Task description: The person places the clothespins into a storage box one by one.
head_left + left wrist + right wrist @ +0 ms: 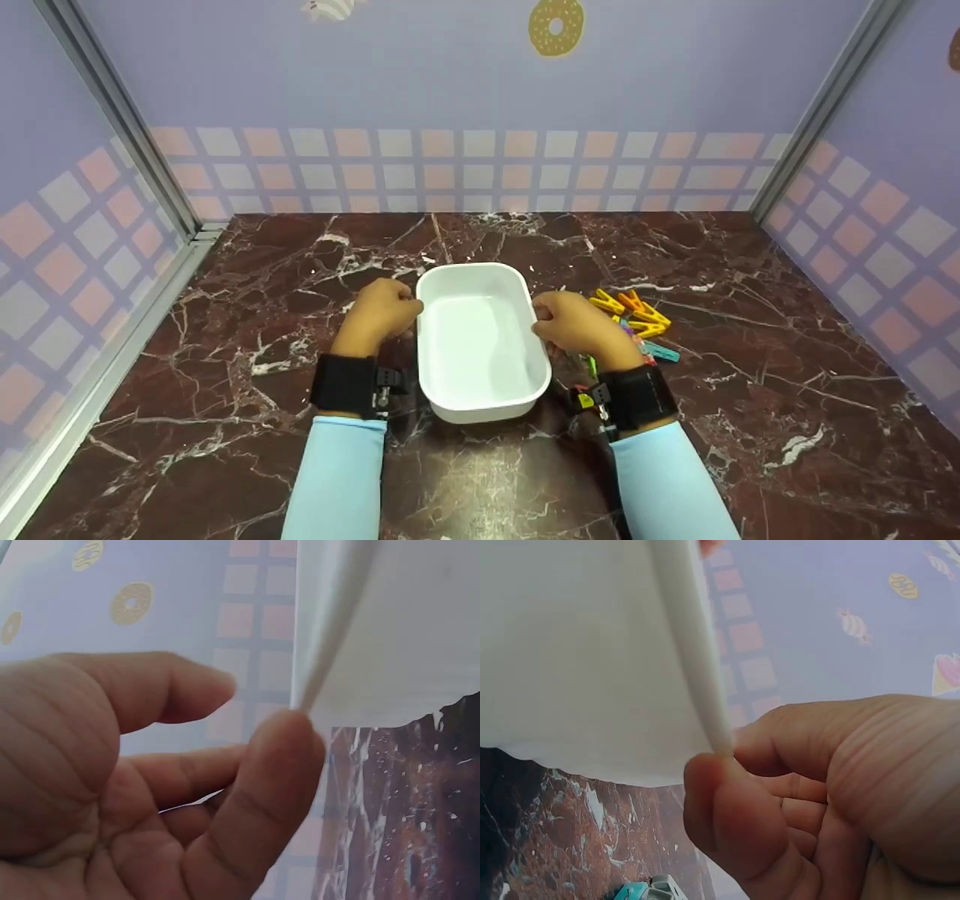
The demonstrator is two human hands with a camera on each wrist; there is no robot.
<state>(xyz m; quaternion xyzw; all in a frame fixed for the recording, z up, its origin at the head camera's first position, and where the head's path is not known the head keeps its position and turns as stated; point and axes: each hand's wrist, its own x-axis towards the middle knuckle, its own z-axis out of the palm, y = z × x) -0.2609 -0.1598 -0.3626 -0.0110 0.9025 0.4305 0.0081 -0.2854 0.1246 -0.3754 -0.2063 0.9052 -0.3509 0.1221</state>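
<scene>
between both hands [381, 313] [576, 324], a smooth, round-cornered tub [481, 345] opens upward.

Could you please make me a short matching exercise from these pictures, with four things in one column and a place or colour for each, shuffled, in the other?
Column one
1. white container
2. yellow clothes pegs
3. wrist straps
4. sleeves

Column two, as seen in the head view
A. black
B. to the right of the right hand
C. light blue
D. between the left hand and the right hand

Right pairs: 1-D, 2-B, 3-A, 4-C
</scene>
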